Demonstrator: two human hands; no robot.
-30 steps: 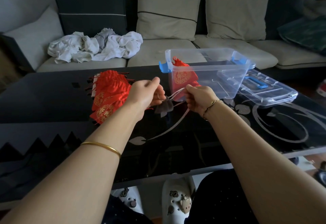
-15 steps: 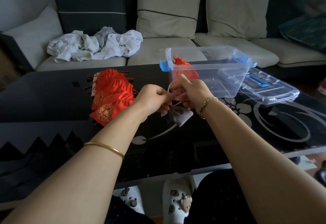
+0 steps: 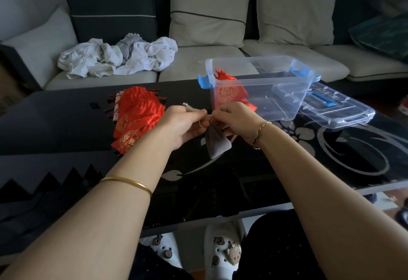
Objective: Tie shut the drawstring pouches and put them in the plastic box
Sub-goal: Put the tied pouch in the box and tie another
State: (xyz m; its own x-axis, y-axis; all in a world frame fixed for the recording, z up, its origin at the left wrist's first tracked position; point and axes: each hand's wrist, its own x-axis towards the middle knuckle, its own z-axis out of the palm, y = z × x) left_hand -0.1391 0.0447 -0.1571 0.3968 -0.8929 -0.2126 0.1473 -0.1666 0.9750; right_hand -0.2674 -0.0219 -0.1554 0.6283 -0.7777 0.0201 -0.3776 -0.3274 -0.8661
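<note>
Both hands are up close together over the dark glass coffee table (image 3: 66, 125), fingertips nearly touching. The left hand (image 3: 185, 124) is curled, pinching a pale drawstring cord (image 3: 190, 107) whose end pokes out past its knuckles. The right hand (image 3: 235, 116) is curled too, pinching the cord at the neck of a small grey drawstring pouch (image 3: 217, 144). That pouch hangs just below the two hands, tilted, its bottom corner down near the glass; I can't tell whether it touches.

Just beyond the left hand, a heap of red drawstring pouches (image 3: 135, 120) with gold prints lies on the table. Just past the right hand stands the clear plastic box (image 3: 278, 105) with blue latches, open, and one red pouch (image 3: 227, 92) leans inside it against the wall nearest the hands. The box's clear lid (image 3: 340, 109) lies flat on the table beside it, farther out on the right hand's side.

A gold bangle (image 3: 130, 182) sits on the left forearm and a thin bracelet (image 3: 261, 127) on the right wrist. Well beyond both hands, crumpled white clothes (image 3: 117, 56) lie on the sofa (image 3: 287, 59).
</note>
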